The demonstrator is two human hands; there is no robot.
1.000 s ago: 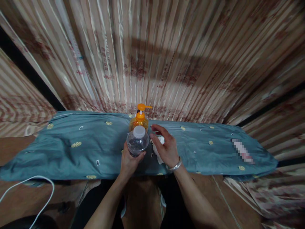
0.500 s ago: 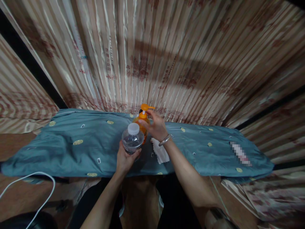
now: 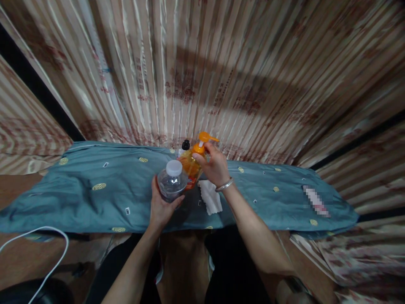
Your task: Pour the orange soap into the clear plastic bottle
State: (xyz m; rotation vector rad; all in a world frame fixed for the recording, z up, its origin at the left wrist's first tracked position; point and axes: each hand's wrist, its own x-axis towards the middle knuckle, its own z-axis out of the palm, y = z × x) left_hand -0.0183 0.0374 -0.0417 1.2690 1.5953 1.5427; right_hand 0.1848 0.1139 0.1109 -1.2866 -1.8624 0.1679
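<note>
My left hand (image 3: 162,207) is wrapped round a clear plastic bottle (image 3: 172,184) with a white cap, held upright near the middle of the cloth-covered table. Just behind and to its right, my right hand (image 3: 215,164) grips an orange pump bottle (image 3: 191,168) by its neck, below the orange pump head. The pump bottle leans to the right, its spout pointing right. Behind these two stands a small bottle with a black top (image 3: 185,145), mostly hidden. A white wipe or tissue (image 3: 210,197) lies flat on the cloth below my right wrist.
A teal patterned cloth (image 3: 79,198) covers the long narrow table. Striped curtains (image 3: 190,63) hang close behind it. A blurred-out pale item (image 3: 316,201) lies at the right end. A white cable (image 3: 65,249) loops at the lower left.
My right hand has tilted the orange pump bottle to the right, bringing the black-topped bottle behind it more into view. My left hand still holds the clear bottle.
</note>
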